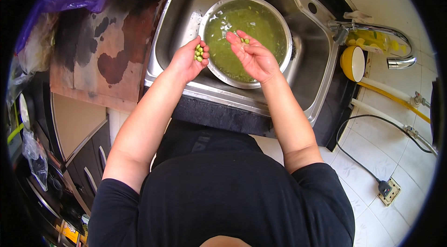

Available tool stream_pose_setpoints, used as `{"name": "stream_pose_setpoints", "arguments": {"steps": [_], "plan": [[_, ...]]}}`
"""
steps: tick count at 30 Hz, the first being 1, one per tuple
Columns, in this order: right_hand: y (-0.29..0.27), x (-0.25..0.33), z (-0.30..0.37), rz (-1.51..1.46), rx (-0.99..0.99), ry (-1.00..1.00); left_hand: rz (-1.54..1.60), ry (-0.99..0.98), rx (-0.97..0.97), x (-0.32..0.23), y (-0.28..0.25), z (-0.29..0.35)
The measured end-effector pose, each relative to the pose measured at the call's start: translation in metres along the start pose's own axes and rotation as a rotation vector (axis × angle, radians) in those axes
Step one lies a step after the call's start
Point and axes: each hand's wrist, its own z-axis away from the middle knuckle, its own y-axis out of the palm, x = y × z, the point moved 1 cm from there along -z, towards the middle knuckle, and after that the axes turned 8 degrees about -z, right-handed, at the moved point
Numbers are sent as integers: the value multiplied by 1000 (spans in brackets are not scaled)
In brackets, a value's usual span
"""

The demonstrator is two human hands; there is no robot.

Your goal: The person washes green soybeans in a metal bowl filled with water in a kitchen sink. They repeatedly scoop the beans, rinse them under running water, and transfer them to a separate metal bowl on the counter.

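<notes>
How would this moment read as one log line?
left hand: holding green beans | right hand: loosely open, few green beans | metal bowl: in sink, greenish water inside

Small, plump green beans [199,53] lie bunched in the curled left hand [186,61], which is at the left rim of a bowl. They look oval, smooth and whole. A couple more sit by the fingers of the half-open right hand [258,62], above the water [223,63]. The round, wide metal bowl [244,85] stands upright in the sink [313,51], near its front edge. The water is cloudy yellow-green, with bright glints on its surface.
</notes>
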Motion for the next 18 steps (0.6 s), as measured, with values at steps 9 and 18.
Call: {"name": "stream_pose_setpoints", "arguments": {"steps": [9,18], "plan": [[10,0,5,91,-15,-8,9,23,4,1,-6,-3],[-76,25,-26,726,-537,-3,-8,21,-10,-1,-2,-1]]}}
